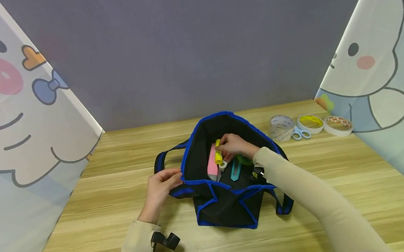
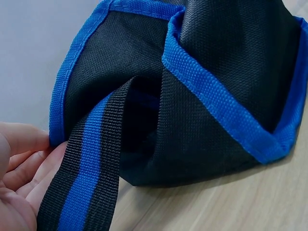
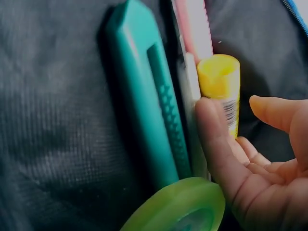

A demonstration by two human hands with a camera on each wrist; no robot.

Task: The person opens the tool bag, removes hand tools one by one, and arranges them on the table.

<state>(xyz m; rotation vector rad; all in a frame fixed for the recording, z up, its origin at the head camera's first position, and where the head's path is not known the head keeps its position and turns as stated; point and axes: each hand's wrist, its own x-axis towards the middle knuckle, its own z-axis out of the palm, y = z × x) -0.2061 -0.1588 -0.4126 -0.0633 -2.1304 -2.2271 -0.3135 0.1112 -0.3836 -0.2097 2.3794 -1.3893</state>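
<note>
A black tool bag (image 1: 227, 208) with blue trim stands on the table, mouth spread. At its left corner my left hand (image 1: 161, 185) pinches the rim between thumb and fingers; a striped strap (image 2: 89, 159) crosses in front of the fingers. Inside, my right hand (image 1: 233, 145) is at a yellow glue stick (image 3: 220, 79). One finger lies close along the stick's side, while the thumb stands apart from it. Next to the stick are a pink cutter (image 1: 212, 163), scissors with a pale handle (image 1: 223, 165), a teal cutter (image 3: 144, 96) and a green tape roll (image 3: 192, 197).
At the back right of the wooden table (image 1: 116, 213) lie clear tape rolls (image 1: 282, 127), light blue scissors (image 1: 301, 133), a roll with a yellow core (image 1: 311, 123) and another tape roll (image 1: 338, 125). A grey wall (image 1: 181, 55) rises behind.
</note>
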